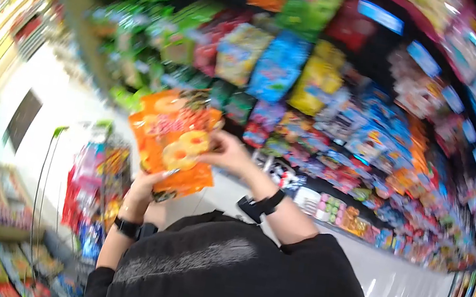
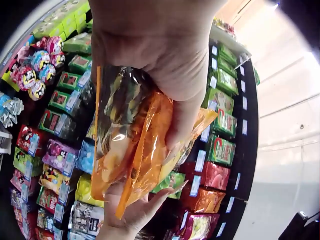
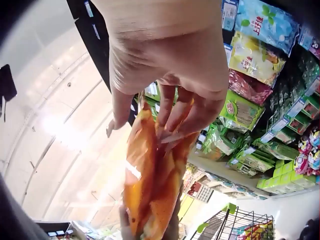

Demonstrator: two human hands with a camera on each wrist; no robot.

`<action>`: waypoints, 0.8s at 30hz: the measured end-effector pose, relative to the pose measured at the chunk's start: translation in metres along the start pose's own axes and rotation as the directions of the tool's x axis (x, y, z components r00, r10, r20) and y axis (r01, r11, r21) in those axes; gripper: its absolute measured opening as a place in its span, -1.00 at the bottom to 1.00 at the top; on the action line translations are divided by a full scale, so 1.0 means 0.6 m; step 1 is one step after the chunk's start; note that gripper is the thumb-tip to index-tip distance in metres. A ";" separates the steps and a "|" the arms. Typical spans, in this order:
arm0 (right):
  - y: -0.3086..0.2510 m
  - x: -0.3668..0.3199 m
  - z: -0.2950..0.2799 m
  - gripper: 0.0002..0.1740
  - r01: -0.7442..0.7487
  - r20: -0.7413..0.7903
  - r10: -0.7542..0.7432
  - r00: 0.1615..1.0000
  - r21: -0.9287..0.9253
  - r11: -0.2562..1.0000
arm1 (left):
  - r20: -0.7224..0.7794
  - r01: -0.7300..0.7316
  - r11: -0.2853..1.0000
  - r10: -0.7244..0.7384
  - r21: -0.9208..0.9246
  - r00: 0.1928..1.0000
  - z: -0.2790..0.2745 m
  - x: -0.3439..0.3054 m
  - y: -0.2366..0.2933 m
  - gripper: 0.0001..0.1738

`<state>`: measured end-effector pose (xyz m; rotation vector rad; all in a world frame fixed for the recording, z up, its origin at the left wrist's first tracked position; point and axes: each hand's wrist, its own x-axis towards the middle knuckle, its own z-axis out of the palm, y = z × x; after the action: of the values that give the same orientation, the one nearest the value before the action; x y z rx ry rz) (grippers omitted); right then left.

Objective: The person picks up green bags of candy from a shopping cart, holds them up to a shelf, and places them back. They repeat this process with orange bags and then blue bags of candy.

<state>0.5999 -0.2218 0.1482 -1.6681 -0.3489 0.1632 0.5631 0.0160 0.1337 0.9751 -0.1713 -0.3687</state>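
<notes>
An orange snack bag printed with yellow ring shapes is held up in front of the person's chest. My left hand grips its lower left edge, thumb lying along the front. In the left wrist view the bag shows a see-through panel and serrated orange edges. My right hand holds the bag's right edge, with the fingers bent against the crinkled film in the right wrist view. There the right thumb stands out to the side.
Shelves of colourful snack packets rise ahead and to the right. A wire shopping cart loaded with packets stands at the left. Pale tiled floor shows at the right. Green-packaged goods hang on the shelf near the hands.
</notes>
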 end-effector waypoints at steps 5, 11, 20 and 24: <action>-0.030 -0.094 -0.099 -0.41 0.052 -0.218 -0.095 0.971 -0.196 0.979 | 0.114 0.050 0.997 -0.056 0.055 0.992 0.138 0.071 -0.058 -0.36; -0.011 -0.189 -0.222 -0.50 0.071 -0.298 -0.004 0.955 0.214 0.974 | 0.094 0.165 0.985 -0.168 0.041 0.981 0.259 0.132 -0.137 -0.46; 0.020 -0.278 -0.410 -0.50 0.335 -0.353 0.179 0.918 0.934 0.123 | 0.137 0.288 0.946 -0.269 -0.150 0.953 0.306 0.188 -0.186 -0.50; 0.024 -0.299 -0.419 -0.49 0.258 -0.338 0.078 0.938 0.831 0.493 | 0.154 0.282 0.939 -0.255 -0.196 0.955 0.265 0.208 -0.218 -0.47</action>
<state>0.5103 -0.5179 0.1498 -0.6086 -0.0480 -0.0415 0.6001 -0.2208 0.1102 0.7598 -0.1090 -0.6884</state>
